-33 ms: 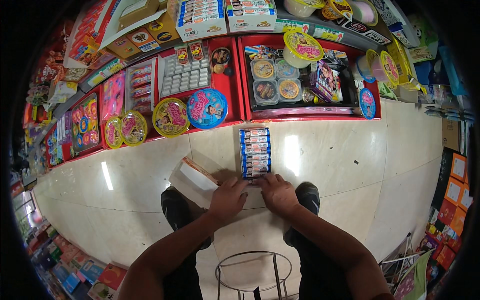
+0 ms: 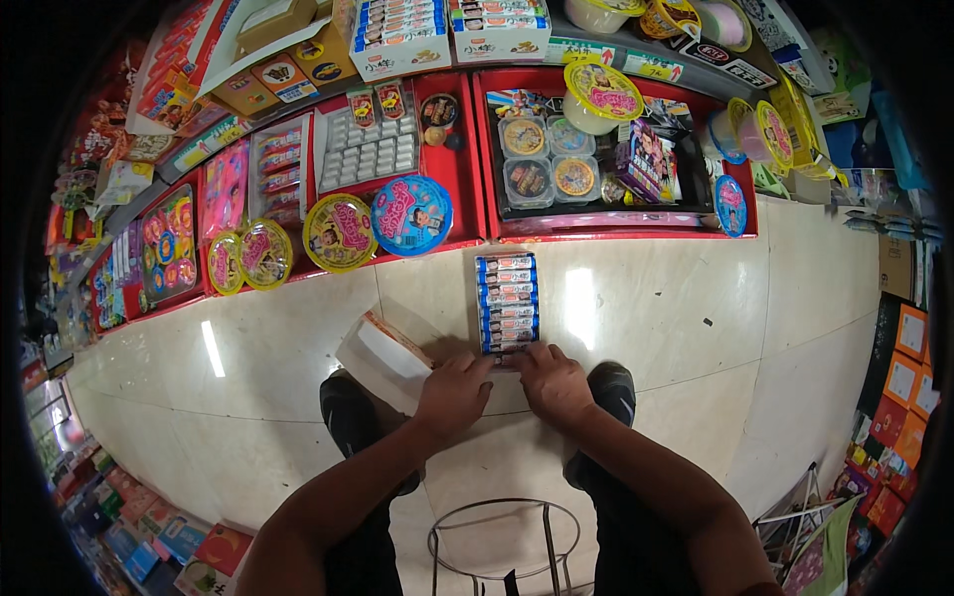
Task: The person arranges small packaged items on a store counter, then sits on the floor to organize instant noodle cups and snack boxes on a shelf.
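A short row of small blue-and-white candy packs [image 2: 507, 298] lies on the pale tiled floor [image 2: 676, 328], running away from me toward the red shelves. My left hand [image 2: 452, 395] and my right hand [image 2: 554, 382] meet at its near end, fingers curled on the nearest packs. Just left of my left hand a white open cardboard box [image 2: 383, 360] lies tilted, touching the hand's side. My black shoes [image 2: 346, 417] [image 2: 612, 385] flank the hands.
Low red display trays [image 2: 459, 189] hold round tins, tubs and snack boxes along the far side. A round metal stool frame [image 2: 502, 541] stands between my legs. Stacked goods line the left edge [image 2: 119, 536] and right edge [image 2: 894, 397].
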`<state>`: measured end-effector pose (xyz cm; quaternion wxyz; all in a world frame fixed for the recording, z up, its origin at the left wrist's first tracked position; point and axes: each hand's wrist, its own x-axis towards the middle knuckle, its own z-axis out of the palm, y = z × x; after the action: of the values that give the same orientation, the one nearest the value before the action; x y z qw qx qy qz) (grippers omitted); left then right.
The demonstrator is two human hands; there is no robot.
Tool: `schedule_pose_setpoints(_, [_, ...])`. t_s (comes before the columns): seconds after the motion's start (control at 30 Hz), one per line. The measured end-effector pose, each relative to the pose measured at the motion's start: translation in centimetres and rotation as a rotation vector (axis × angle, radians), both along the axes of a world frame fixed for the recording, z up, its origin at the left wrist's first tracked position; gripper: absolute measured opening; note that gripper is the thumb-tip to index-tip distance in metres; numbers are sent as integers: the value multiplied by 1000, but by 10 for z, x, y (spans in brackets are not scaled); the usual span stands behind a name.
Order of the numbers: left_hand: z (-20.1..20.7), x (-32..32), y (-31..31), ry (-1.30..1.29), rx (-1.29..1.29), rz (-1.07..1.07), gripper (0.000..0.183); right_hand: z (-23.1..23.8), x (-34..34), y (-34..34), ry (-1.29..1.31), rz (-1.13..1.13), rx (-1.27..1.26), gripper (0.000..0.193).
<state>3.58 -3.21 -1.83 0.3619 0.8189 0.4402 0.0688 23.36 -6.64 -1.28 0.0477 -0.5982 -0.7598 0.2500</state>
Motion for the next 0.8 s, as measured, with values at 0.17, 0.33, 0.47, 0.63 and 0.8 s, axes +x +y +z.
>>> schedule_pose_setpoints(0.17, [-13, 2, 4, 111, 63, -105, 32, -11, 4, 3, -57, 65, 40, 20])
schedule_pose_setpoints(0.33, [-19, 3, 6, 154, 47, -116, 30, -11, 5, 4, -31, 66, 61, 18])
schedule_pose_setpoints(0.47, [-17, 6, 7, 168, 13, -88, 28, -6, 1, 2, -8, 32, 62, 18])
schedule_pose_setpoints(0.63, [-17, 7, 6, 164, 9, -85, 27, -10, 1, 0, 4, 22, 81, 19])
schedule_pose_setpoints(0.8, [-19, 4, 7, 149, 16, -86, 32, -8, 5, 2, 15, 51, 39, 17])
